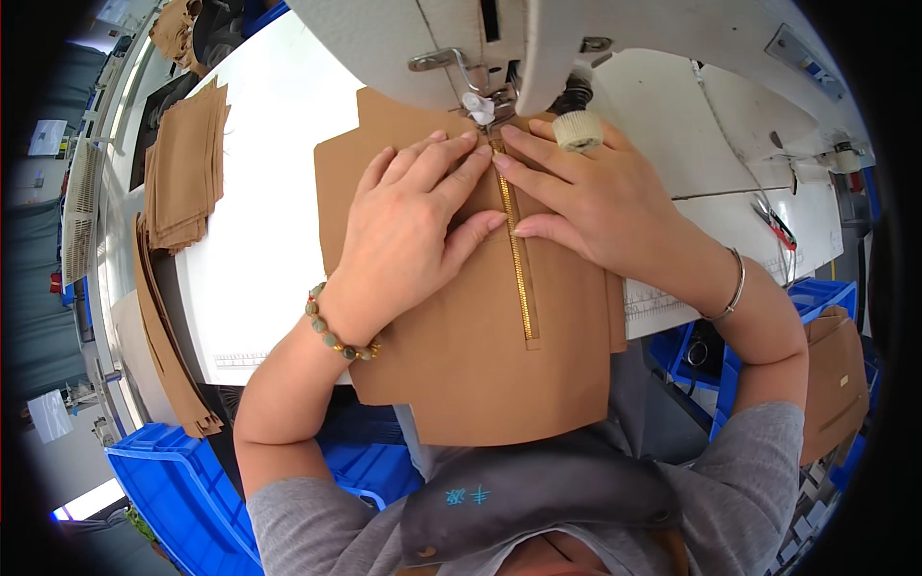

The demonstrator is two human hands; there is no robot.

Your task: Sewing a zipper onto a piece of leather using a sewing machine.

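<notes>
A brown panel (461,374) of leather-like material lies under the sewing machine head (432,48) and hangs over the table's near edge. Set lengthwise in its slot is a gold-toothed zipper (520,269), running up to the presser foot (492,123). Flat on the panel left of the zipper rests my left hand (413,211), fingers stretched toward the foot. My right hand (586,187) lies flat on the other side, fingers spread beside the zipper, some tips partly behind the machine's cream knob (578,132). Both thumbs touch down close to the zipper teeth.
A stack of brown pieces (187,163) sits on the white table (259,221) at left, with long brown strips (163,326) hanging nearby. Red-handled snips (780,230) lie at right. Blue crates (178,490) stand below, and more brown panels (834,384) are at the lower right.
</notes>
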